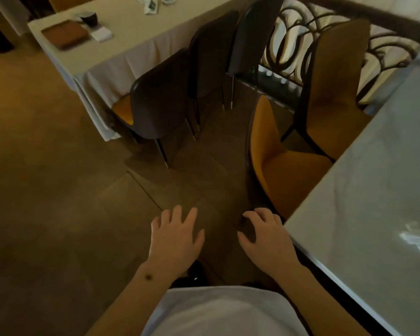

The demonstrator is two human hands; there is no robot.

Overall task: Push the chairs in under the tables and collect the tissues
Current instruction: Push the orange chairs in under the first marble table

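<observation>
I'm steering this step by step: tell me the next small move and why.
Probably push the near orange chair toward the marble table. Its seat sticks out from the table edge, and the right hand rests on its dark back, fingers curled. The left hand hovers open beside it.

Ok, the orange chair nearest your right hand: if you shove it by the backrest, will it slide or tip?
The orange chair will probably slide, since the floor looks smooth. Its thin, splayed legs could catch at a floor seam, so a high push might rock it. Pushing lower seems safer.
</observation>
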